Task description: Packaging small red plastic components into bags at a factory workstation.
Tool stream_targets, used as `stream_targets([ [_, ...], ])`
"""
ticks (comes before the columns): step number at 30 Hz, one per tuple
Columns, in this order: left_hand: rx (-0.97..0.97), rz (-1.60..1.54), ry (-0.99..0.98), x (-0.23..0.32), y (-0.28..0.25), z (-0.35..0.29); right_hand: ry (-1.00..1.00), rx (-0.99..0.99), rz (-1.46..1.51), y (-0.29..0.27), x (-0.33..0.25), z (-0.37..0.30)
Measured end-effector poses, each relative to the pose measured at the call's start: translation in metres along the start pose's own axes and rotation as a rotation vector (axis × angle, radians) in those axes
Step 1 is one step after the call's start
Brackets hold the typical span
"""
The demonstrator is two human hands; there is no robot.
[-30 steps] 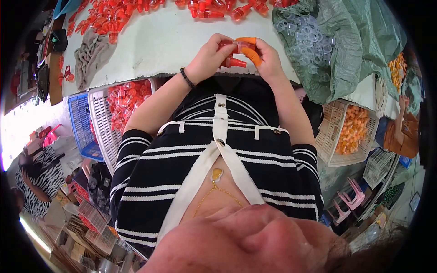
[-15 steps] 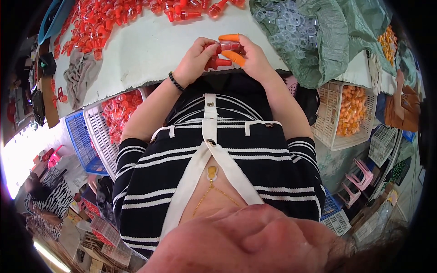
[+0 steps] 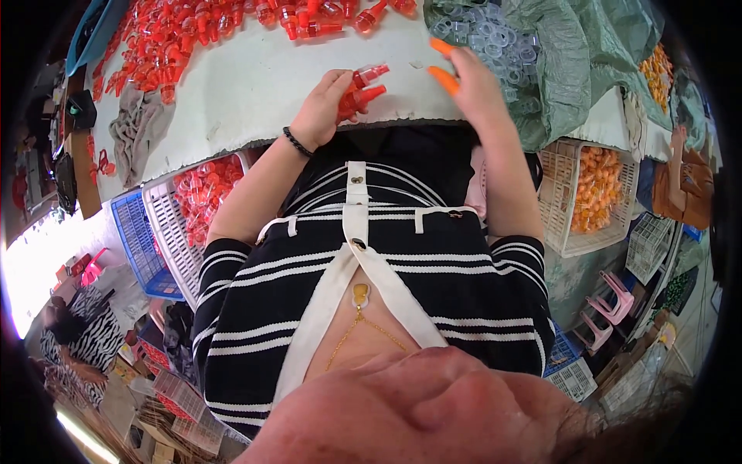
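My left hand (image 3: 325, 104) is closed around a couple of red plastic pieces (image 3: 362, 98) with tapered, nozzle-like tips pointing right, over the near edge of the table. The upper piece has a clear part near its tip. How many lie in the palm is hidden. My right hand (image 3: 473, 81), with orange covers (image 3: 443, 80) on thumb and forefinger, is empty, those two fingers apart. It hovers beside a heap of small clear plastic rings or caps (image 3: 498, 46) on a green plastic sheet (image 3: 553, 85).
Red pieces (image 3: 166, 50) lie heaped across the far left of the white table (image 3: 247, 93). A grey cloth (image 3: 137, 124) hangs at its left edge. Below stand a crate of red parts (image 3: 166, 224) and a crate of orange parts (image 3: 556, 209). Another person (image 3: 81, 332) is at lower left.
My right hand has let go of the red piece and moved right to the clear rings. My left hand has shifted slightly left, keeping the red pieces.
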State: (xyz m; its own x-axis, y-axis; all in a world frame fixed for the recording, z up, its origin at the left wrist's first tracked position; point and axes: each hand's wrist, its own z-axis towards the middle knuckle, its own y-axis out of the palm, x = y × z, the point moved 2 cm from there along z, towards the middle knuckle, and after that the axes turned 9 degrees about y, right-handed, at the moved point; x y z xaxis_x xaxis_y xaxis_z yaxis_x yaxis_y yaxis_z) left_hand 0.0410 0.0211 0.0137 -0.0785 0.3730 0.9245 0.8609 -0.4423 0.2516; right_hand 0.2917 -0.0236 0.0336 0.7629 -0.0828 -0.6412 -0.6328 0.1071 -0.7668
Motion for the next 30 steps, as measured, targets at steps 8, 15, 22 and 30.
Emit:
stream_targets([
  [8,0.084,-0.184,-0.102,-0.005,-0.001,0.01,-0.276,0.253,-0.674,-0.012,0.041,0.009],
  [15,0.142,-0.104,-0.053,-0.004,0.004,0.015,0.024,0.047,0.802,0.025,-0.043,-0.007],
  [22,0.175,-0.074,-0.052,0.004,0.014,0.012,-0.089,-0.196,0.693,0.051,-0.055,-0.013],
  [30,0.231,0.378,0.355,0.0,0.012,0.006,0.105,-0.256,0.871,0.073,-0.049,-0.015],
])
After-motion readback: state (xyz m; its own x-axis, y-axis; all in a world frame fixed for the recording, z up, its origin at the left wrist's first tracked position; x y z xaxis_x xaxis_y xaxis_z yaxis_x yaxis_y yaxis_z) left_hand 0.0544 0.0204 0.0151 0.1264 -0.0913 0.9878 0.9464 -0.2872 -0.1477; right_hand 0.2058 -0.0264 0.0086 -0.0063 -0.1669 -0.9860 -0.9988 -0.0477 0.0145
